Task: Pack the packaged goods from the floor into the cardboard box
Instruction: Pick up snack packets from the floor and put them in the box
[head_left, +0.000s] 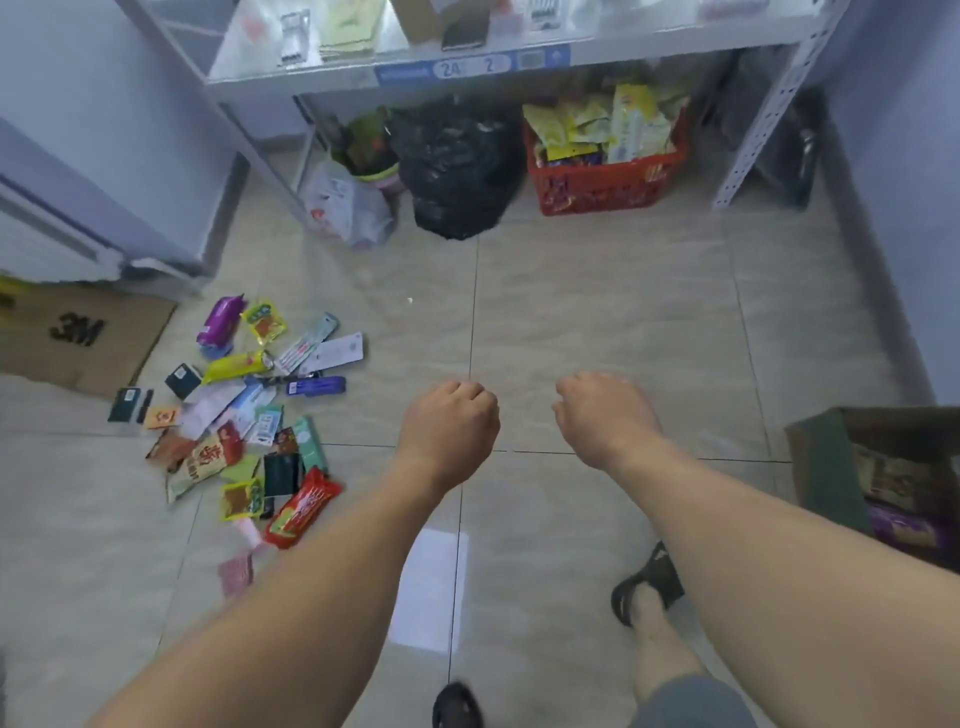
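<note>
Several packaged goods (244, 415) lie scattered on the tiled floor at the left: a purple pack (221, 319), yellow sachets, a red wrapper (301, 509), dark green packs and cards. The cardboard box (826, 467) stands at the right edge with packets (904, 530) inside it. My left hand (449, 426) hangs over the floor right of the pile, fingers curled into a fist, holding nothing. My right hand (602, 415) is beside it, fingers also curled under, nothing visible in it. Both hands are between the pile and the box.
A metal shelf rack (467, 67) stands ahead, with a black bag (457, 166), a white plastic bag (348, 208) and a red basket (602, 182) of snacks under it. A flat 3M carton (78, 338) lies at the left. My sandalled feet (649, 582) are below.
</note>
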